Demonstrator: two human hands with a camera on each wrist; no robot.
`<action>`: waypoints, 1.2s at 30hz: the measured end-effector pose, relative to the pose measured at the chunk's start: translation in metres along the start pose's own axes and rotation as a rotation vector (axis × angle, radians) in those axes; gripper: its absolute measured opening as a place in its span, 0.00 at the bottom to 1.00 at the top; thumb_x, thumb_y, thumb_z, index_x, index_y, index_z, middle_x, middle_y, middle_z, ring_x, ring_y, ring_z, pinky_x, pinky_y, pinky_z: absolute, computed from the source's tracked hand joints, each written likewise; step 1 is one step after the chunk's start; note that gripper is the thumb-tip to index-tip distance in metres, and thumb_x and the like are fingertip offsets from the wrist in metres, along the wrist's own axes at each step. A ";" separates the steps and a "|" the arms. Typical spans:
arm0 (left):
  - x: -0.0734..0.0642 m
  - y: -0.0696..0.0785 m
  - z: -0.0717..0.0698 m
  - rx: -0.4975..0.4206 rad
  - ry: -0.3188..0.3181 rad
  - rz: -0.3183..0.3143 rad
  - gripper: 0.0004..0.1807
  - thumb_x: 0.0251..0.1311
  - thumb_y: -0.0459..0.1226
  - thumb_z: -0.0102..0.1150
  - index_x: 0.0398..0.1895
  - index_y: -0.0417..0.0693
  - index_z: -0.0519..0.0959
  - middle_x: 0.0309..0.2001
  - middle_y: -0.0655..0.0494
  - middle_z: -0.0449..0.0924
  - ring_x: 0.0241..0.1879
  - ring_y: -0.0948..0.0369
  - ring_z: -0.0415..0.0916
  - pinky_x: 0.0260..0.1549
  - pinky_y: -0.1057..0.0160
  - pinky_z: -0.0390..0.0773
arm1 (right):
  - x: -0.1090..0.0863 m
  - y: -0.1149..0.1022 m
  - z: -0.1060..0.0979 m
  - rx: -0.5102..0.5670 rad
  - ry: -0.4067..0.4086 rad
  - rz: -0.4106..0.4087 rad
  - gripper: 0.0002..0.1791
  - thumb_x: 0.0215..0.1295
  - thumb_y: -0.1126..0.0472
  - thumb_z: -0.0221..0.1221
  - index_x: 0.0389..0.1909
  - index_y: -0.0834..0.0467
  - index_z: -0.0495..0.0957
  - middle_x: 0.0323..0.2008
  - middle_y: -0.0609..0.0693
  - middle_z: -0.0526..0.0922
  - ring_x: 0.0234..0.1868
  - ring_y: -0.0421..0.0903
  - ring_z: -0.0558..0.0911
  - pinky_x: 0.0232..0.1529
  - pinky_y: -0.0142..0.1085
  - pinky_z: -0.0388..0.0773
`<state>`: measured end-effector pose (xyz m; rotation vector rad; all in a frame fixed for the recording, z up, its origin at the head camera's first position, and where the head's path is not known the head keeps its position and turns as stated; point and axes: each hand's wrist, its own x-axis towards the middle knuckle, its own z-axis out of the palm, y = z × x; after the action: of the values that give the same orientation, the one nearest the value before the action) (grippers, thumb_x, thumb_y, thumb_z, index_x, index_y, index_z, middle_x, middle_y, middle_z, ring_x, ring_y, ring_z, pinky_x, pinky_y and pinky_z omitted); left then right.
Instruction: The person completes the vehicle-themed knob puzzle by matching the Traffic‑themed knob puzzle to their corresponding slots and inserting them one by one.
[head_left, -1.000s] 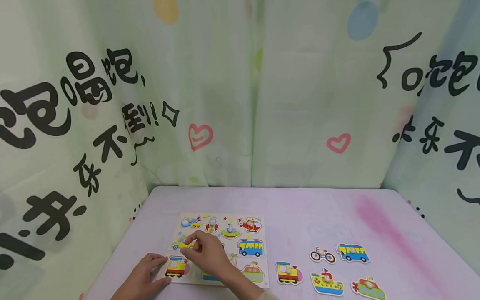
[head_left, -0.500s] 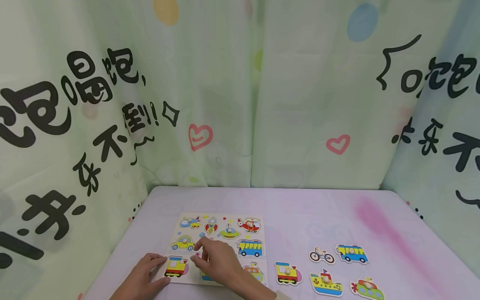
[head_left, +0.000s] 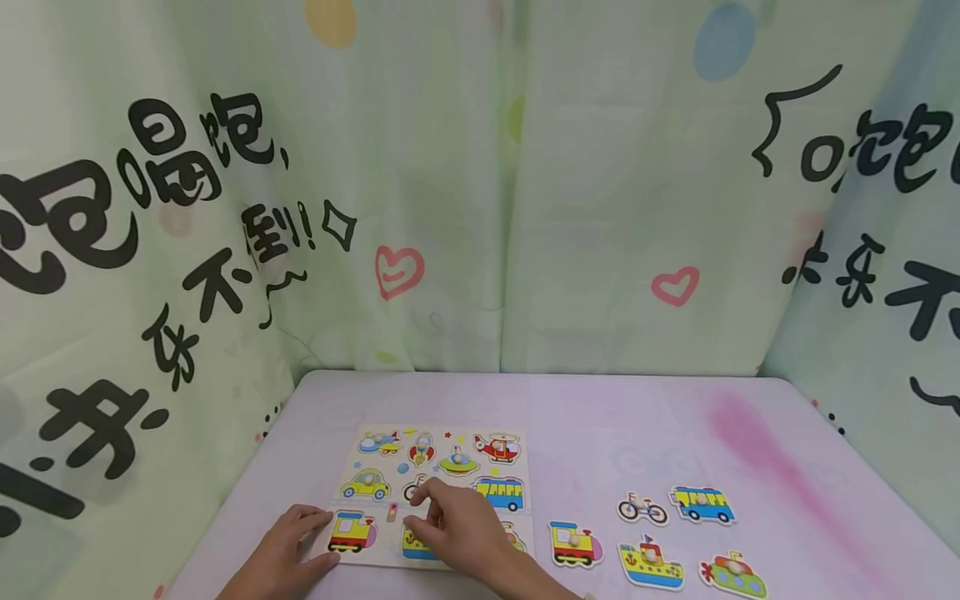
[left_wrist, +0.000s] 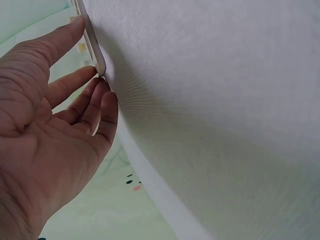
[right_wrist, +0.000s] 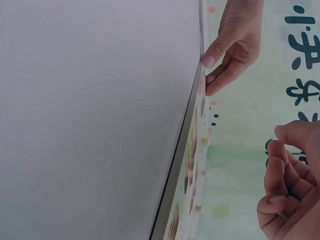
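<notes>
My left hand [head_left: 288, 546] holds steady the near-left edge of a picture puzzle board [head_left: 388, 552]. In the left wrist view the thumb and fingertips of that hand [left_wrist: 65, 110] touch the board's edge [left_wrist: 94, 45]. My right hand [head_left: 472, 533] hovers over the lower middle of the board, fingers loosely bent and holding nothing visible. The right wrist view shows this hand [right_wrist: 300, 185] apart from the board [right_wrist: 176, 172], with thumb and index separated. A yellow car [head_left: 365, 484] lies on the board. The hand partly covers the bicycle picture [head_left: 412, 488] and ship picture [head_left: 417, 546].
Loose pieces lie right of the board: a train [head_left: 574, 545], a bicycle [head_left: 642, 508], a bus [head_left: 702, 505], a ship [head_left: 651, 565] and a submarine [head_left: 733, 575]. A printed curtain [head_left: 585, 275] stands behind the table [head_left: 600, 417].
My right hand has moved right, away from the yellow car, and the car and part of the bicycle picture now show. The left hand has stayed at the board's edge.
</notes>
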<state>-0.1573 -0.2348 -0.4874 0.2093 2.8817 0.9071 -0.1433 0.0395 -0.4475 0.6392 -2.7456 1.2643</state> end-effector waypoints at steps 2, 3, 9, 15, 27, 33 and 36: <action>0.001 0.001 -0.001 -0.003 -0.003 -0.002 0.33 0.49 0.43 0.80 0.58 0.40 0.82 0.53 0.55 0.76 0.57 0.53 0.74 0.62 0.44 0.76 | -0.003 0.001 -0.003 -0.001 0.002 0.013 0.12 0.66 0.53 0.68 0.45 0.54 0.82 0.19 0.35 0.71 0.19 0.32 0.67 0.21 0.24 0.65; 0.001 0.001 -0.001 -0.002 -0.004 -0.003 0.33 0.49 0.44 0.80 0.58 0.40 0.82 0.53 0.55 0.76 0.57 0.53 0.74 0.62 0.44 0.76 | -0.005 0.002 -0.005 -0.004 0.000 0.023 0.12 0.66 0.52 0.68 0.45 0.54 0.82 0.19 0.35 0.71 0.19 0.32 0.67 0.21 0.24 0.65; 0.003 0.001 0.000 -0.002 -0.017 -0.022 0.33 0.48 0.43 0.80 0.58 0.39 0.82 0.54 0.53 0.76 0.56 0.53 0.75 0.60 0.44 0.77 | -0.019 0.008 -0.014 -0.024 -0.012 0.032 0.12 0.67 0.51 0.67 0.45 0.53 0.81 0.19 0.34 0.70 0.19 0.32 0.66 0.20 0.24 0.64; 0.003 0.000 0.001 0.000 -0.021 -0.023 0.34 0.49 0.44 0.80 0.58 0.37 0.82 0.53 0.52 0.76 0.55 0.53 0.75 0.59 0.44 0.79 | -0.032 0.012 -0.028 -0.019 0.008 0.037 0.12 0.67 0.52 0.67 0.45 0.53 0.80 0.19 0.34 0.70 0.20 0.31 0.66 0.21 0.25 0.64; 0.004 0.002 -0.001 0.002 -0.016 -0.021 0.33 0.49 0.43 0.80 0.58 0.38 0.82 0.53 0.53 0.77 0.55 0.54 0.75 0.59 0.45 0.79 | -0.049 0.030 -0.045 -0.041 -0.048 0.084 0.12 0.67 0.53 0.67 0.45 0.54 0.79 0.19 0.35 0.71 0.19 0.32 0.66 0.22 0.26 0.64; 0.004 0.001 0.000 0.004 -0.021 -0.026 0.34 0.49 0.44 0.80 0.58 0.38 0.82 0.53 0.53 0.76 0.54 0.53 0.75 0.59 0.44 0.79 | -0.052 0.038 -0.047 -0.098 -0.076 0.096 0.12 0.67 0.51 0.67 0.44 0.53 0.80 0.20 0.36 0.69 0.19 0.33 0.66 0.21 0.27 0.63; 0.005 0.001 0.001 0.001 -0.025 -0.033 0.34 0.49 0.44 0.80 0.58 0.37 0.82 0.53 0.53 0.76 0.54 0.53 0.74 0.58 0.44 0.79 | -0.054 0.041 -0.049 -0.124 -0.088 0.092 0.13 0.67 0.51 0.67 0.44 0.54 0.80 0.20 0.35 0.69 0.20 0.33 0.66 0.22 0.27 0.64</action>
<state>-0.1620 -0.2325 -0.4879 0.1719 2.8539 0.8911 -0.1159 0.1176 -0.4562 0.5781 -2.9287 1.0957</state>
